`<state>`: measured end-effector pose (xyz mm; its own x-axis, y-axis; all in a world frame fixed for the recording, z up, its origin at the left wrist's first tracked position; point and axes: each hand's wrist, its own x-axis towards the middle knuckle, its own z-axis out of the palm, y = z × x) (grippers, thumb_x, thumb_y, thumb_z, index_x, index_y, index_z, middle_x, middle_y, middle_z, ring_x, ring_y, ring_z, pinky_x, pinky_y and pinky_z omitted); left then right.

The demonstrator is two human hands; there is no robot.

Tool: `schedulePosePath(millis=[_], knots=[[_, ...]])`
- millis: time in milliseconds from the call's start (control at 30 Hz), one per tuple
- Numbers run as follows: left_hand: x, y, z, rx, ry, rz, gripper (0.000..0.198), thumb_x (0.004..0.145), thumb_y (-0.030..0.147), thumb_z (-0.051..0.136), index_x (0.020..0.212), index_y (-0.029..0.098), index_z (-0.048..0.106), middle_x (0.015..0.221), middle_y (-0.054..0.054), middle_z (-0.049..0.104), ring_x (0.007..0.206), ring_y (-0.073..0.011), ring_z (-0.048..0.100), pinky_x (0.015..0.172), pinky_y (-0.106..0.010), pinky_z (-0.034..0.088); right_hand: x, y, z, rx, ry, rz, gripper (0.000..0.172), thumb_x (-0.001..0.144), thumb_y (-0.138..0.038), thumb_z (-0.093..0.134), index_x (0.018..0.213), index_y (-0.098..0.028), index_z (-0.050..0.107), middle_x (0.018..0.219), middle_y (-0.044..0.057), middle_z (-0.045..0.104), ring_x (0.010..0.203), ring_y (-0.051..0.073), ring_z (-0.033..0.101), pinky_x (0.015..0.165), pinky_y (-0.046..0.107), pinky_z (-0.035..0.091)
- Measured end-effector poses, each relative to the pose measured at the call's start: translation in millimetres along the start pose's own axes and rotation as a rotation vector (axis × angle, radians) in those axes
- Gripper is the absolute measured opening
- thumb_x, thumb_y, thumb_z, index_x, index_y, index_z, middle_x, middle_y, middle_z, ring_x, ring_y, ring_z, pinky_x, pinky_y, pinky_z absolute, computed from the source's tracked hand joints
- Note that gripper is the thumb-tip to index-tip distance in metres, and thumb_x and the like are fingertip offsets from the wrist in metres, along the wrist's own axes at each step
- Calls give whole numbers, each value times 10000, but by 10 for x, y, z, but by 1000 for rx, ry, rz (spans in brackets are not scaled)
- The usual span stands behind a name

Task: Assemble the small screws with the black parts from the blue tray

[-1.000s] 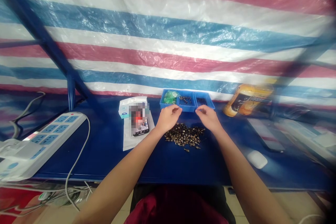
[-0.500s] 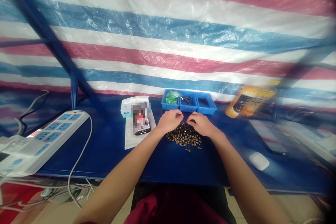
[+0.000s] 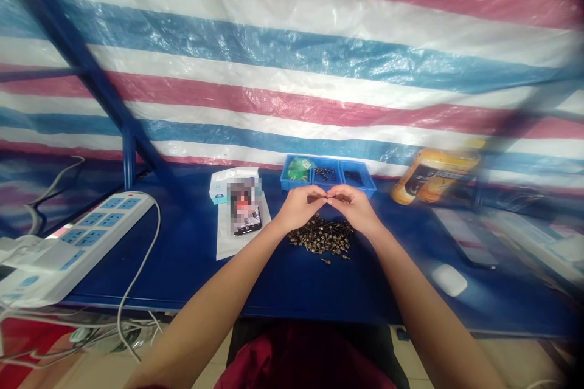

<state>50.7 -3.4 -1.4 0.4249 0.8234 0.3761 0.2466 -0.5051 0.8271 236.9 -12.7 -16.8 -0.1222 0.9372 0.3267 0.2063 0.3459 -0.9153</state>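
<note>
A heap of small brass-coloured screws [image 3: 323, 237] lies on the blue table [image 3: 283, 279]. Just above it, my left hand [image 3: 298, 206] and my right hand [image 3: 352, 205] meet fingertip to fingertip, both pinched shut on something too small to name. Behind them stands a blue tray [image 3: 328, 174] of three compartments: green bits on the left, dark small parts in the middle and on the right.
A phone [image 3: 245, 213] lies on a white packet left of the hands. A white power strip [image 3: 68, 243] with cables sits at the far left. An orange bottle [image 3: 433, 175] lies at the back right, a white mouse [image 3: 449, 279] nearer. A striped tarp hangs behind.
Both hands dropped from near the tray onto the screw heap, then rose a little and brought their fingertips together above it.
</note>
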Motion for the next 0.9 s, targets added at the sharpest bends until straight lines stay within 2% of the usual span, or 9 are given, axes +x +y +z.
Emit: schedulePosePath(millis=[167,300,367,433,533,633,700,800,900], knots=[[13,-6,-2,-69,33,-1,151,871,281,607,870,171,712,920,-49,738,831,-169,678,798,-291,530,-21,-26,7,-46,51,49,302,827,-485,656,986,-228,642,877,24,680,720,165,607,717,323,491],[12,-24,13,-96,37,-2,161,877,292,603,871,168,706,892,-52,734,819,-168,679,782,-290,533,-38,-32,35,-159,-2,70,361,900,-541,535,764,-215,612,763,18,647,709,167,592,710,306,467],[14,-26,17,-91,38,-18,172,879,314,607,890,173,707,913,-53,739,839,-174,685,796,-295,535,-29,-21,50,-130,-38,77,397,910,-553,507,712,-217,582,717,13,627,701,166,586,708,299,464],[18,-21,12,-51,91,-48,201,876,352,619,940,186,712,979,-54,742,896,-184,686,842,-304,529,-8,4,47,-79,-35,98,410,897,-564,520,682,-217,558,673,6,604,663,160,571,691,296,462],[26,-16,-10,22,167,-102,272,897,425,586,985,202,714,1037,-49,740,944,-196,680,891,-314,509,29,65,-8,-14,128,137,421,868,-590,546,680,-213,539,626,-6,567,584,145,536,632,290,452],[33,-31,-29,61,169,-148,311,913,461,545,950,205,718,984,-39,748,890,-198,684,876,-316,506,45,116,-98,40,410,173,394,813,-611,619,881,-229,544,664,-25,575,533,136,517,552,276,430],[34,-51,-36,95,178,-160,301,909,456,545,942,213,721,956,-31,749,863,-199,683,863,-314,508,44,129,-142,20,522,185,421,801,-618,632,961,-244,523,670,-33,570,523,139,504,519,270,411],[24,-90,-62,199,158,-159,251,897,413,551,905,236,729,922,-20,749,843,-207,680,816,-309,509,33,111,-146,-114,544,154,375,840,-607,577,876,-234,556,639,-21,548,560,156,501,549,283,414],[-5,-136,-122,353,38,-177,177,835,374,608,859,262,743,818,-13,738,747,-212,671,707,-298,497,12,67,-91,-264,472,86,337,857,-558,571,832,-224,612,647,-1,577,603,177,526,617,306,430]])
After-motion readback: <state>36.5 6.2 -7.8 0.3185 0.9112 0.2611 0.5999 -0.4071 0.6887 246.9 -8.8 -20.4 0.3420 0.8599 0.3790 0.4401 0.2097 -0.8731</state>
